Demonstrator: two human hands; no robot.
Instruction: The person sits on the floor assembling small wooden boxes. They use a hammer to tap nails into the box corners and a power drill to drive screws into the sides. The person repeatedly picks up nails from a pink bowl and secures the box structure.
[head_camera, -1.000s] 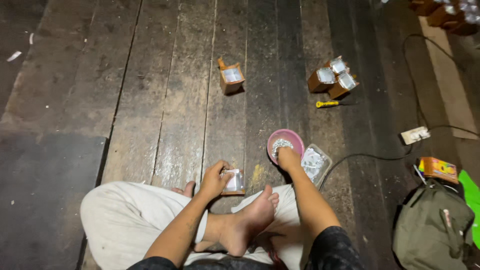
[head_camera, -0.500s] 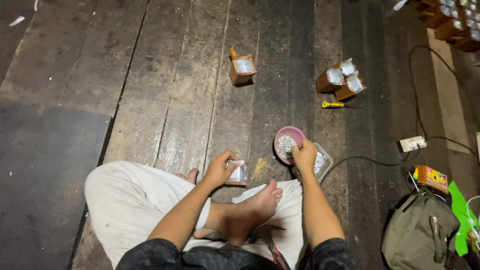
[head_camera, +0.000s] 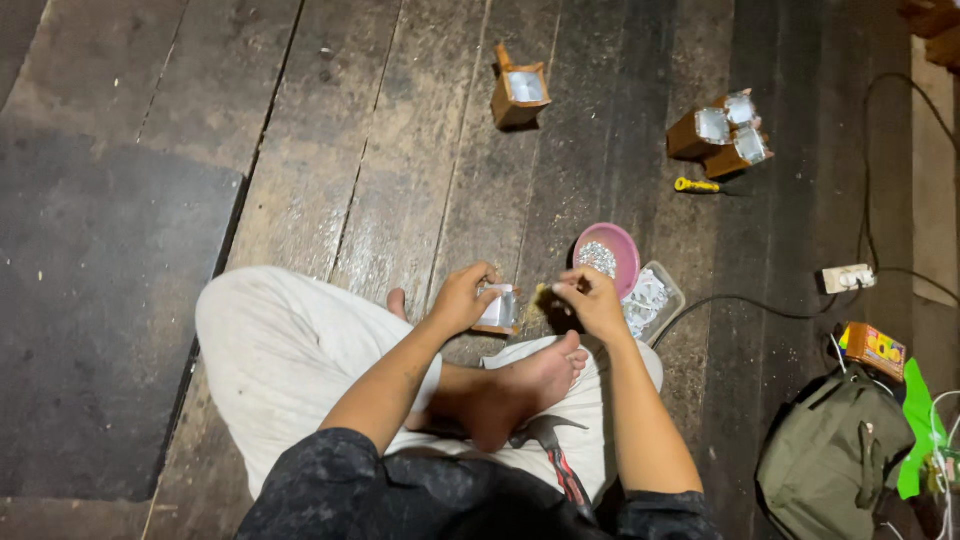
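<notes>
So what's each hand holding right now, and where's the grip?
The left hand grips the small wooden box by its side. The right hand pinches something small at its fingertips; what it is cannot be told.

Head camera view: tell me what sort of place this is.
Probably a home or informal workshop floor of worn wooden planks. The person sits cross-legged, with small wooden boxes, a pink bowl of small bits and a claw hammer around them.

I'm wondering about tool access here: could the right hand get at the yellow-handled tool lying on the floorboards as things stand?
Probably yes, with a stretch. The right hand pinches something small beside the pink bowl; the yellow-handled tool lies beyond that bowl on bare boards, with nothing on it.
</notes>
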